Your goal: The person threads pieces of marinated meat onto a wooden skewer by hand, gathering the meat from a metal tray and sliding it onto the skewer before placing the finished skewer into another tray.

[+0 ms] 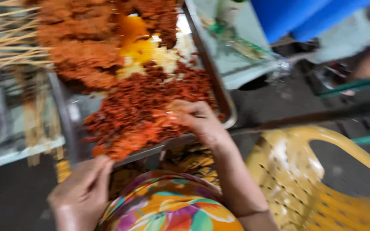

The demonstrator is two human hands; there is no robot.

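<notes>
A metal tray (228, 112) holds a heap of red-orange marinated meat pieces (142, 107) and several filled skewers (78, 47) at its far end. My right hand (198, 119) reaches into the near part of the heap, its fingers curled on pieces of meat. My left hand (82, 192) hovers below the tray's near edge with the fingers pinched together; motion blur hides whether it holds anything. Bare wooden skewer sticks (9, 42) stick out at the far left.
A yellow plastic chair (317, 188) stands at the right. My lap in colourful floral cloth (168, 209) is below the tray. A second tray (5, 145) sits at the left, a blue object (305, 17) at the top right.
</notes>
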